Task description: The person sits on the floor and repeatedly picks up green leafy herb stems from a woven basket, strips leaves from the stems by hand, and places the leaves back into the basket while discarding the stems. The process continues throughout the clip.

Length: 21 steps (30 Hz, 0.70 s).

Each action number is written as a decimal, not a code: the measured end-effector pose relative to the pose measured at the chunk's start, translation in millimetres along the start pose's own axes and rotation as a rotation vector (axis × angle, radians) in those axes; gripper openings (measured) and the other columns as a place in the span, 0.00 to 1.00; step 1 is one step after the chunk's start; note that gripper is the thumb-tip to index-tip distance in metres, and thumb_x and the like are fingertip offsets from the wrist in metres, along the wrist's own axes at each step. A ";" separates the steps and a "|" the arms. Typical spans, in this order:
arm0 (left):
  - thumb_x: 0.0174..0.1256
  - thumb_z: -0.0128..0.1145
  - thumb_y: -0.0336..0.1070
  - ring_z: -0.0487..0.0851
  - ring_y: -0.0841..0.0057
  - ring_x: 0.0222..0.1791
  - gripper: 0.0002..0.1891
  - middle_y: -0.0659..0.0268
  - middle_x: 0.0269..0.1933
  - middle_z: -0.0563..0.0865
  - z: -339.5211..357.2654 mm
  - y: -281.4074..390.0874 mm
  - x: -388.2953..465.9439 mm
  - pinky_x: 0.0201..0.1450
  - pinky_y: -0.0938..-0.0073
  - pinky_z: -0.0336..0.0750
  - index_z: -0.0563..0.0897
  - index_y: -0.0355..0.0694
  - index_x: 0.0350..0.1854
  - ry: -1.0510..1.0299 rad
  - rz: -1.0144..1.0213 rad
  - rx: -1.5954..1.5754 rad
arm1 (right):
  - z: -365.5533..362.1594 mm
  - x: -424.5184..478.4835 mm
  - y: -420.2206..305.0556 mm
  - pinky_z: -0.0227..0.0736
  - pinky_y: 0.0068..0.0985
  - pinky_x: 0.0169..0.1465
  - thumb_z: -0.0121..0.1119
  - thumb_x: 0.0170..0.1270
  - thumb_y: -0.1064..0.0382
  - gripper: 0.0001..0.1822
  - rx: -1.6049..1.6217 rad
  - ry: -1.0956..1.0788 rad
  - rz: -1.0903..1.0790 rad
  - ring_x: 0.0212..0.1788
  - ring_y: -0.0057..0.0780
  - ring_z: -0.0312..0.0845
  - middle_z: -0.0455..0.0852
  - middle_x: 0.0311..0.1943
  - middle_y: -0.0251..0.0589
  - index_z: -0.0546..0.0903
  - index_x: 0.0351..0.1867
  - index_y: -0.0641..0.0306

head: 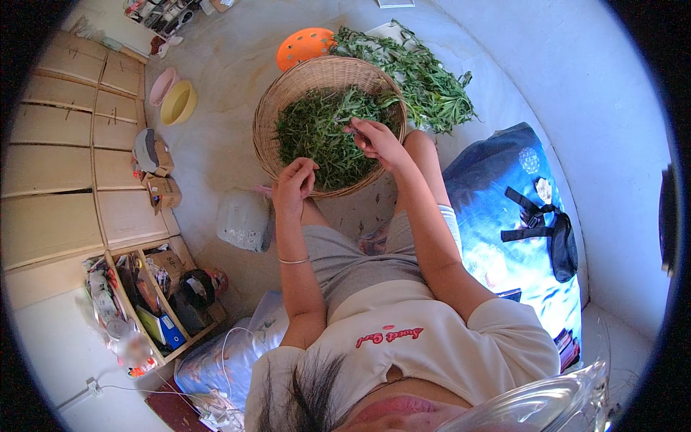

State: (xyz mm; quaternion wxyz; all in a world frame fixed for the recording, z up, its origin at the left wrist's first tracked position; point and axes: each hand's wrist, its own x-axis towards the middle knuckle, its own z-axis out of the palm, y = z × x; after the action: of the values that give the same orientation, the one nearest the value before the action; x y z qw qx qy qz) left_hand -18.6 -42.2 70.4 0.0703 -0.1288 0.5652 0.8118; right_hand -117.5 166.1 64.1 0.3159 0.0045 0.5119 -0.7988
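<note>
A round wicker basket (268,124) stands before me, tilted a little, with a heap of green leafy sprigs (313,121) inside. My right hand (375,141) is over the basket's right part, its fingers curled on something small and dark that I cannot make out. Near the basket's lower left rim is my left hand (294,181), fingers bent and thumb near the index finger; whether it pinches anything does not show. Longer leafy stems (432,89) lie piled beyond the basket to the right, partly on a white surface.
Behind the basket is an orange perforated plastic seat or lid (305,46). A filled clear plastic bag (244,220) lies left of my knee. Yellow (178,102) and pink basins (163,86) are by the cabinets (65,124). A large blue bag (480,200) stands at my right.
</note>
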 end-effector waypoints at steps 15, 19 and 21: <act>0.68 0.52 0.37 0.58 0.92 0.11 0.09 0.76 0.16 0.71 5.1 0.7 -1.3 0.14 0.88 0.48 0.78 0.37 0.32 0.092 -0.001 -0.040 | 0.5 -6.0 -2.4 0.43 0.13 0.16 0.47 0.71 0.50 0.19 0.022 -0.034 -0.001 0.13 0.10 0.50 0.66 0.15 0.24 0.77 0.43 0.66; 0.69 0.52 0.37 0.58 0.92 0.12 0.09 0.76 0.16 0.70 1.3 -3.0 1.0 0.14 0.88 0.48 0.79 0.38 0.32 0.064 -0.022 -0.008 | -2.7 -0.8 2.9 0.43 0.15 0.16 0.50 0.69 0.48 0.19 0.028 -0.013 0.003 0.13 0.10 0.51 0.67 0.16 0.23 0.78 0.41 0.65; 0.69 0.52 0.37 0.58 0.92 0.12 0.09 0.76 0.16 0.70 -0.6 -4.0 1.2 0.14 0.88 0.48 0.79 0.38 0.32 0.031 -0.048 0.052 | -4.0 1.3 5.8 0.43 0.15 0.16 0.51 0.68 0.47 0.20 0.041 0.001 -0.010 0.13 0.10 0.51 0.67 0.16 0.23 0.78 0.40 0.65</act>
State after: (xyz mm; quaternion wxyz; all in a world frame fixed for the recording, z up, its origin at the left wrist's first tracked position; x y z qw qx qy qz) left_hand -18.7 -41.4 66.2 0.0845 -0.1530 0.5840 0.7927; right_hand -116.8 167.1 57.0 0.3114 0.0087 0.4957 -0.8107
